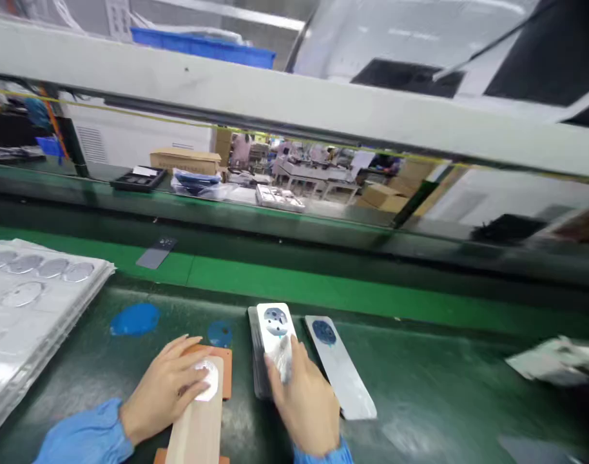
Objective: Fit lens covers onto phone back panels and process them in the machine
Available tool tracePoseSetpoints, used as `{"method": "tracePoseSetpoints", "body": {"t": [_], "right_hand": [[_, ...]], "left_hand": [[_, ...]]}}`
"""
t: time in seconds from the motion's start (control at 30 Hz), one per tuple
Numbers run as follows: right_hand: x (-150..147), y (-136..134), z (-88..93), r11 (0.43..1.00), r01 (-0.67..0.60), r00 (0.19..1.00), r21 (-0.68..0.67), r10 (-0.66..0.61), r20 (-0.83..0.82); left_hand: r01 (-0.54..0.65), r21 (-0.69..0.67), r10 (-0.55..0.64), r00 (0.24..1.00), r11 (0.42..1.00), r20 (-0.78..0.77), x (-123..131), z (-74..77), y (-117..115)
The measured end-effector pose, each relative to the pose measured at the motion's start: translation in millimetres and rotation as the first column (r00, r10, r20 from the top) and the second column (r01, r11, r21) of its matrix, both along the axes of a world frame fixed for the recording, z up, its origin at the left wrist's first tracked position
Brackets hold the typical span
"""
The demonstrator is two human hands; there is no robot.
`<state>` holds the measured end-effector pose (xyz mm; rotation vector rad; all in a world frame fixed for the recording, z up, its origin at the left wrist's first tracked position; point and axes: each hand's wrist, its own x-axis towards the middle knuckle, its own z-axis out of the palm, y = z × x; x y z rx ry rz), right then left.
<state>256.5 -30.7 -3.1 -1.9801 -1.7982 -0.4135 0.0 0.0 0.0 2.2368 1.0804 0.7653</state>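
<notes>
While beyond both hands, blue bin with whitish material inside.

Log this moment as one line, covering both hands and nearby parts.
left hand: touching beige panel, orange block beneath | right hand: at white panel, dark stack beneath | right of stack: silvery panel

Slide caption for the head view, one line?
Left hand rests on a beige panel while right hand holds a white panel at a green bench.

factory workshop | green workbench | cardboard boxes | people, worktables beyond
</notes>
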Motion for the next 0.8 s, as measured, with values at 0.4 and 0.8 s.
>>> {"method": "tracePoseSetpoints", "body": {"t": [0.4,0.8], "right_hand": [[-60,-36,-18.4,0.924,-0.379,0.722,0.053,0.331,-0.608],[-66,-33,2.5,0.845,-0.535,0.244,0.006,0.161,-0.956]], "left_hand": [[0.188,-0.601,0.391,0.604,0.776,0.694,38,16.8,-24],[-0.219,-0.210,0.293,0.846,0.953,0.445,22,12.9,-31]]}}
